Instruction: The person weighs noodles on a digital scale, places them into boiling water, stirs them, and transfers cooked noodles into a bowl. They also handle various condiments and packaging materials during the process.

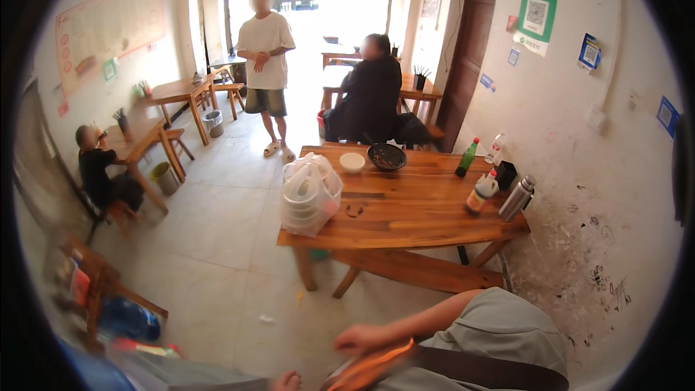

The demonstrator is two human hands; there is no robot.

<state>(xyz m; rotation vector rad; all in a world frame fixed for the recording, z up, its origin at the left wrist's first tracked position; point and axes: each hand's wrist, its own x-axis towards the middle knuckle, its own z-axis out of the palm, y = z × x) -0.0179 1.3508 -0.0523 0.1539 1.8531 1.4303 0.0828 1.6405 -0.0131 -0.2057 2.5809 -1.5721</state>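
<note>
My right hand [361,339] hangs at the bottom centre, blurred, its fingers loosely curled; whether it holds anything cannot be told. Near it is an orange strip [374,364] beside a dark strap. At the bottom edge only part of my left hand [288,381] shows, so its grip is unclear. Ahead is a wooden table [396,228]. On it are a knotted clear plastic bag [309,195] with stacked containers, a white bowl [352,162], a black bowl [387,157] with food remains, a green bottle [467,158], a sauce bottle [481,193] and a steel thermos [517,198].
A wooden bench [418,271] lies along the near side of the table. Beyond, a person in white [266,49] stands and a person in black [369,92] sits. Another person [100,168] sits at left. A blue water jug [130,317] lies at lower left.
</note>
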